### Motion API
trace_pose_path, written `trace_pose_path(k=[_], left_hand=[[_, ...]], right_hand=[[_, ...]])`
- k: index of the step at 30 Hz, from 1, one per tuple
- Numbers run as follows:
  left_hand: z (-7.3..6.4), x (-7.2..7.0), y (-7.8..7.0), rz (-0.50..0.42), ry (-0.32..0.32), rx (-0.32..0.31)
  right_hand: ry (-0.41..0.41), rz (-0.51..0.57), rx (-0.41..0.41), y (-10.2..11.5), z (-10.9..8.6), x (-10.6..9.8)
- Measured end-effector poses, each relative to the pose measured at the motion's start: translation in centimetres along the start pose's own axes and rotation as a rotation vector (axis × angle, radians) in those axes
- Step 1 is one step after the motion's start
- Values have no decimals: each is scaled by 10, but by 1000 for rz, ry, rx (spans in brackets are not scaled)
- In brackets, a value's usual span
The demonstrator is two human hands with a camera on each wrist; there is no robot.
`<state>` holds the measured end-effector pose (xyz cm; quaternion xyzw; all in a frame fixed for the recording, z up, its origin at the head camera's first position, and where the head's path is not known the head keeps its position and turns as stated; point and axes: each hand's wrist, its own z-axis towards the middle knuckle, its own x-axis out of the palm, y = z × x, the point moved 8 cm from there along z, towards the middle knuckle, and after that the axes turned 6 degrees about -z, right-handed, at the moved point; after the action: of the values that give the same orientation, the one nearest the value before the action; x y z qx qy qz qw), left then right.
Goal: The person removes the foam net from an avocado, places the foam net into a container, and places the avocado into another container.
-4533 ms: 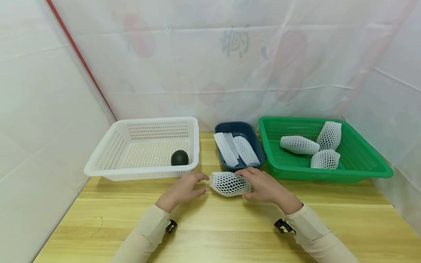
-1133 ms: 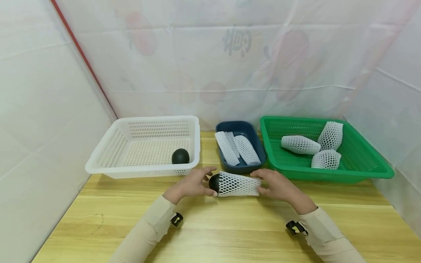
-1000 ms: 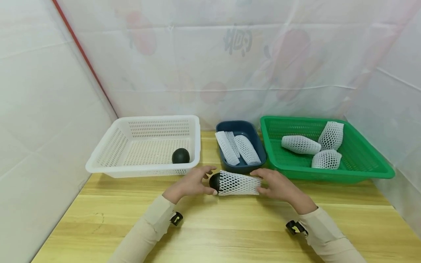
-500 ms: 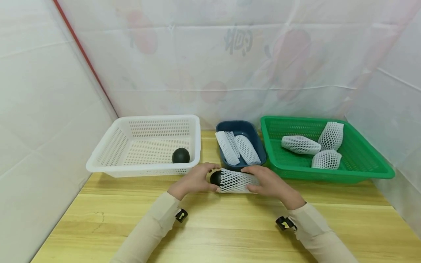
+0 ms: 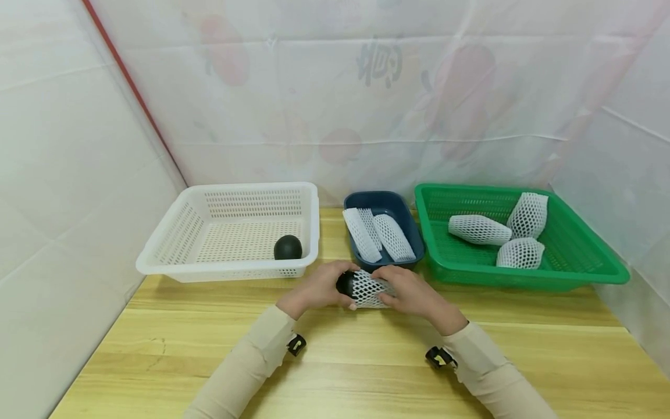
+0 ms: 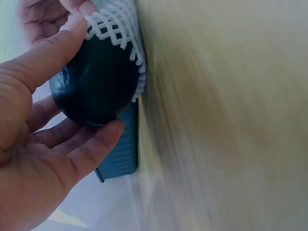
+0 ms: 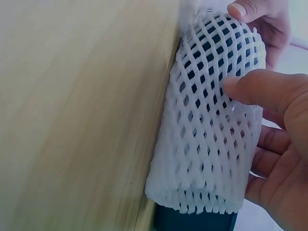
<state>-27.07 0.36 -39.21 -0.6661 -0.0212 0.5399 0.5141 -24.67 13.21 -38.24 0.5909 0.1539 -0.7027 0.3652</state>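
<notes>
Low over the table, a dark, glossy egg-shaped fruit (image 6: 94, 82) sits partly inside a white foam net sleeve (image 7: 207, 110). My left hand (image 5: 321, 287) grips its bare end, thumb at the sleeve's edge and fingers curled underneath. From the other side, my right hand (image 5: 410, 294) holds the sleeve around the fruit, thumb pressed on the mesh. The sleeve's far end hangs open in the right wrist view. Just behind the hands is a dark blue bin (image 5: 387, 199) with several flat foam net sleeves (image 5: 394, 237) in it.
A white slotted basket (image 5: 227, 269) at the left holds another dark round fruit (image 5: 288, 248). At the right, a green basket (image 5: 523, 277) holds several net-wrapped pieces (image 5: 478, 229). Wooden table (image 5: 361, 372) lies in front, with pale sheeting (image 5: 314, 87) behind.
Earlier, the sleeve was at the right hand with the left hand apart from it. Since then the left hand has come onto the fruit's bare end, and the right hand has slid left along the sleeve.
</notes>
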Motion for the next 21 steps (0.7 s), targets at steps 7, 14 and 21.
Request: trace_pose_path(k=[7,14,21], left_hand=[[-1,0,1,-15,-3,-9],[-5,-6,1,-11,-29,-1],[-10,-13,4,-63,-51,17]], right_hand=[[-16,1,-6,2,1,-1],[-38,18,-25,4,0,-6],[-76,-4,-38,3,-4,-13]])
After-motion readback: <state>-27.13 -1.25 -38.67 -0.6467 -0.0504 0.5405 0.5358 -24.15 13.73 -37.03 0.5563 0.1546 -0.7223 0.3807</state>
